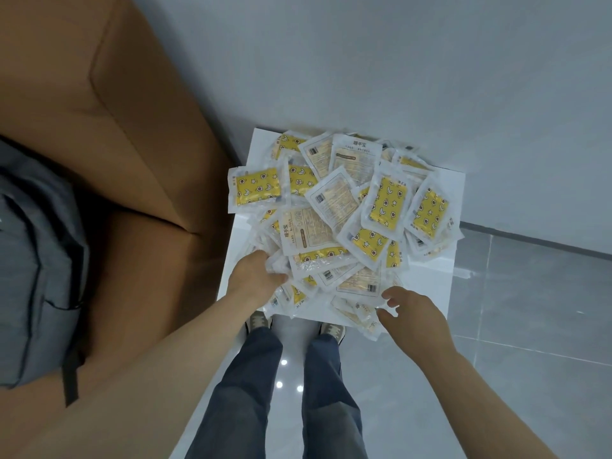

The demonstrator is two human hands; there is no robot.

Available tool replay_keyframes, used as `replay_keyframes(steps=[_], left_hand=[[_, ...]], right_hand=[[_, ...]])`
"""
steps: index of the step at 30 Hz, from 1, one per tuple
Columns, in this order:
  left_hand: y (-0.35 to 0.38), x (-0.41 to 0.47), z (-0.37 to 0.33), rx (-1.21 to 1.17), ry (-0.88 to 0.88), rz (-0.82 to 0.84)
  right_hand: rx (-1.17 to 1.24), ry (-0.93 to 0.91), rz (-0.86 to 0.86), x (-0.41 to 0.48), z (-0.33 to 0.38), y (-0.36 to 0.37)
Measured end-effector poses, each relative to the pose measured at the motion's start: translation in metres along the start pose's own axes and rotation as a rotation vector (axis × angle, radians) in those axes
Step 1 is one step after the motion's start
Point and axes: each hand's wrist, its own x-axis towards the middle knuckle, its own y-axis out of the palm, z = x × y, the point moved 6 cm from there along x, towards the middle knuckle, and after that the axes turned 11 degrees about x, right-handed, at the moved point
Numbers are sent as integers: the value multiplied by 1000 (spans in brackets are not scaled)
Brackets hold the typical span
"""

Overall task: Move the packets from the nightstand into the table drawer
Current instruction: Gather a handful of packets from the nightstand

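White nightstand [424,286]; packets [387,203] on it yellow with star-and-moon print, white-edged; brown panel [132,144] left of it; grey bag [33,243] farther left

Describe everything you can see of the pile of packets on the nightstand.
The pile of packets is a loose heap of many flat clear-plastic sachets overlapping at all angles. Some show a yellow face with stars, moons and flowers; others a pale back with text and a barcode. It covers most of the white nightstand, some edges overhanging. The left hand grips crinkled packets at its near-left edge; the right hand reaches its near-right edge.
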Motion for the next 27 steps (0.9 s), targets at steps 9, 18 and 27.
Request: replay_keyframes(steps=[9, 18, 27], left_hand=[[-7, -26, 33, -176, -38, 70], [-52, -59, 51, -135, -17, 17], [-107, -69, 17, -200, 59, -116]], right_hand=[[22, -3, -9, -7, 8, 0], [42, -15, -92, -16, 19, -18], [118, -95, -192, 2, 48, -49]])
